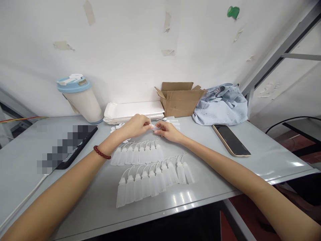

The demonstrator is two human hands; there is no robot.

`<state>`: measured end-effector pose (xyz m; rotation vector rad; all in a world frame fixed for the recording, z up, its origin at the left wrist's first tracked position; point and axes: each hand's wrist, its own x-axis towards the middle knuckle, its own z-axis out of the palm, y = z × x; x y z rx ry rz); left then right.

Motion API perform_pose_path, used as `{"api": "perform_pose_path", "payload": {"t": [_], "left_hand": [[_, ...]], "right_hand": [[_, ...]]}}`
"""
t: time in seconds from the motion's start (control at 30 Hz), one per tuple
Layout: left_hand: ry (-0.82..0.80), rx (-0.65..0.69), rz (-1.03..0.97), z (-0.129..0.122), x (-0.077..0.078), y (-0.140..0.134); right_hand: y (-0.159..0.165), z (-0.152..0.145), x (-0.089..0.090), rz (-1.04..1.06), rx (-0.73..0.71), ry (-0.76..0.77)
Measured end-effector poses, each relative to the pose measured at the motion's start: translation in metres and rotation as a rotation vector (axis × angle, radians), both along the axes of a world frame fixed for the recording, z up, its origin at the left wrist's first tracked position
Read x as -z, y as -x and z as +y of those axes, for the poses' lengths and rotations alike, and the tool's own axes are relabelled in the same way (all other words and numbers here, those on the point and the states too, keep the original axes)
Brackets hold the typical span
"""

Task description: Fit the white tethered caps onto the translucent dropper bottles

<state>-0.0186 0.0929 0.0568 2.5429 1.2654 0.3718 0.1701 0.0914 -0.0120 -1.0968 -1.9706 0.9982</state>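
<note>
From my camera I see a small, translucent whitish piece [155, 128], partly covered by fingers, pinched in the grip of left hand [136, 126] and right hand [171, 132] over the surface [213, 185], between two rows of bottles [152, 184] and the box [181, 103].

- Looks like a small packing or assembly workshop.
- An open cardboard box [182, 103] stands on a plain grey table [100, 201].
- In front of the box: two rows of matching plastic bottles [152, 184].
- Left of the box: stacked flat white packets [132, 108].
- Above the box: a white wall [130, 60] with tape scraps [167, 21].
- Right of the box: a metal frame [279, 50].
</note>
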Motion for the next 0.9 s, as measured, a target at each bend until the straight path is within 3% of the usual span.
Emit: {"api": "perform_pose_path", "payload": {"t": [0.23,0.37,0.53,0.63,0.8,0.9], "left_hand": [[-0.044,0.094,-0.069,0.002,0.0,0.001],[-0.004,0.054,-0.083,0.003,0.002,0.002],[-0.016,0.024,-0.051,0.006,0.015,0.0],[0.058,-0.004,-0.05,0.006,0.016,0.0],[0.321,-0.05,0.021,0.006,0.005,0.008],[0.378,-0.03,0.038,0.007,0.003,0.011]], "right_hand": [[-0.002,0.004,0.0,-0.002,-0.087,0.058],[-0.001,0.003,-0.002,-0.009,-0.101,0.03],[0.0,0.001,-0.004,0.006,-0.091,0.052],[0.0,0.002,-0.003,0.028,-0.075,0.07],[0.001,0.004,-0.003,0.023,-0.025,0.085],[0.002,0.003,-0.003,0.024,0.013,0.103]]}}
